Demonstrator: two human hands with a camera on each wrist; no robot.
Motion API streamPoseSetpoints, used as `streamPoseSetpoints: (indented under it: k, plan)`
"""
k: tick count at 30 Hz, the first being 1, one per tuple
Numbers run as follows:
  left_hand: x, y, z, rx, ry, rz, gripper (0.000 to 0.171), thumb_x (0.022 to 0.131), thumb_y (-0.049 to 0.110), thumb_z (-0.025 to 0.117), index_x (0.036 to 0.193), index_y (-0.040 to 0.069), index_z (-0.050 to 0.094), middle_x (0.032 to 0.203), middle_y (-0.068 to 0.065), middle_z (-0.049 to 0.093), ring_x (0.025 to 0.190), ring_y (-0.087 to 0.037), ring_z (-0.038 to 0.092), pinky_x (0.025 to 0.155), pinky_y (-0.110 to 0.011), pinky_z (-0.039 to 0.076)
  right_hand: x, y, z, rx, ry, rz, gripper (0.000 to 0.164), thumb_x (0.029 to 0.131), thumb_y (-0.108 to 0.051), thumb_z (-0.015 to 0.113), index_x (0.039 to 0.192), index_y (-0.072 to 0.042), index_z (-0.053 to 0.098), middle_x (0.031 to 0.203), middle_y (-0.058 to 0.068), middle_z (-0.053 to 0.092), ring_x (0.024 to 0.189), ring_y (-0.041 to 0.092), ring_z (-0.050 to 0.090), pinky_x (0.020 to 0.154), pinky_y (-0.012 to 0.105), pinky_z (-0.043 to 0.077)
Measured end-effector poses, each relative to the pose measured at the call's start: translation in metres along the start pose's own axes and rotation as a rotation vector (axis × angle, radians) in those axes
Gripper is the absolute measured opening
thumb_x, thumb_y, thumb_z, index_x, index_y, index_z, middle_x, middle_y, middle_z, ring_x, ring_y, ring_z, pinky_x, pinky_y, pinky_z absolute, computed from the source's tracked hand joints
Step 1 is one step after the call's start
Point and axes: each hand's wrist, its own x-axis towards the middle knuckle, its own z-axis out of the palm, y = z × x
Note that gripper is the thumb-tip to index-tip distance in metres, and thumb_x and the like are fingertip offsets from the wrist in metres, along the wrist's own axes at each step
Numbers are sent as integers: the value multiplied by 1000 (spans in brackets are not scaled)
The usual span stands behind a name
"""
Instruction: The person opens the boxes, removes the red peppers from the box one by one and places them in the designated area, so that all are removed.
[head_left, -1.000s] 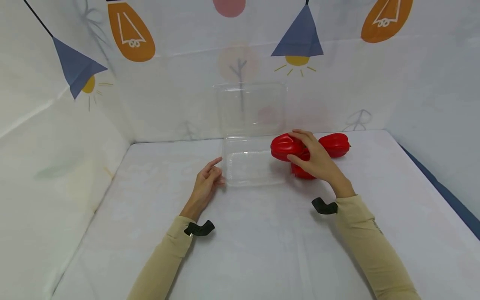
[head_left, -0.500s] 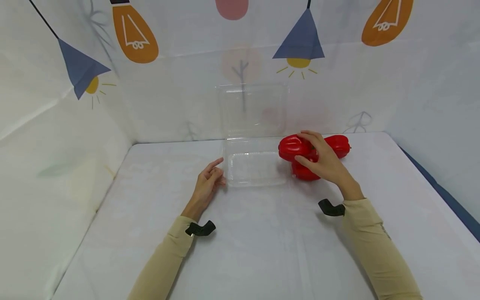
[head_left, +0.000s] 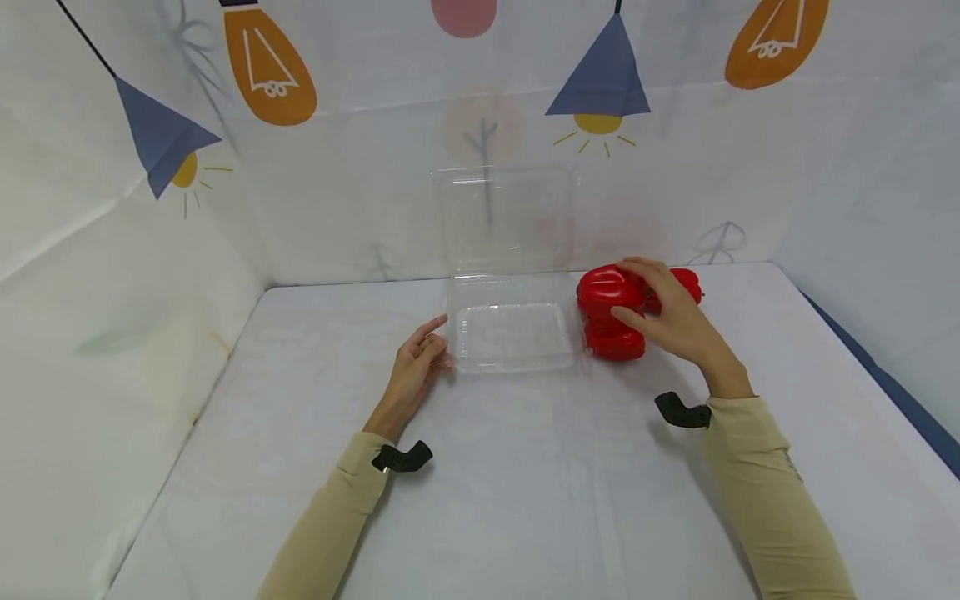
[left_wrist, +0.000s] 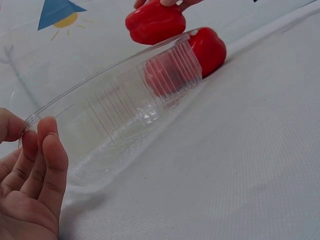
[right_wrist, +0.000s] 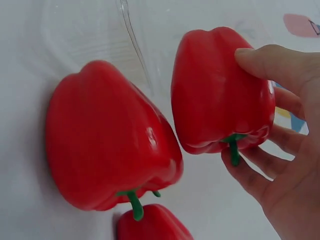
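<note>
My right hand (head_left: 678, 325) grips a red bell pepper (head_left: 604, 287) from its right side, thumb and fingers spread round it, its green stem (right_wrist: 234, 152) towards the palm. Just below and in front, a second red bell pepper (head_left: 615, 342) lies on the table, against the right side of a clear plastic box (head_left: 513, 367). A third bell pepper (head_left: 687, 283) is further right, partly behind my hand. At the box's left side, my left hand (head_left: 412, 367) pinches the rim between thumb and fingers. The box's clear lid (head_left: 506, 221) stands raised at the back.
The white-covered table (head_left: 510, 483) meets a white cloth wall (head_left: 345, 192) printed with lamps and bulbs close behind the box. Another cloth side (head_left: 112, 358) rises at the left. A dark blue strip (head_left: 877, 375) runs along the right table edge.
My right hand has moved right with the held bell pepper, from over the box's right part to above the second pepper. My left hand stays at the box rim.
</note>
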Motion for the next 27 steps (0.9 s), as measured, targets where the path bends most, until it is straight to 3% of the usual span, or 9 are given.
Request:
streamPoseSetpoints:
  k: [3,6,14,22,27]
  plan:
    - [0,0,0,-11,5,-2,43,97,5,49,139,4,43,78,4,54,64,-6,57,61,-18,52,-2,2,-6,1,-18,21,69,83,-18,71,143,-18,36,144,7,38,122,27,43,92,21,48]
    - [1,0,0,-13,-2,0,43,97,4,47,140,3,41,78,5,54,64,-6,57,61,-18,52,-5,2,-13,9,-28,56,68,84,-19,71,143,-20,36,143,7,39,120,28,44,82,2,37]
    - [1,0,0,-28,-12,10,43,97,2,47,140,1,40,77,5,54,63,-6,57,60,-18,52,-10,7,-24,-8,-44,110,69,85,-22,70,144,-21,34,143,9,38,118,32,44,77,1,37]
    - [1,0,0,-21,-6,25,44,96,2,49,139,1,41,76,5,55,64,-5,56,60,-18,52,-14,15,-29,-51,-38,100,69,85,-24,70,145,-21,34,141,9,39,116,31,44,75,6,39]
    - [1,0,1,-29,-3,17,45,96,1,47,140,-1,39,75,5,54,64,-5,56,59,-18,51,-17,16,-33,-69,-25,91,69,85,-23,70,144,-20,35,140,9,40,110,23,44,73,9,41]
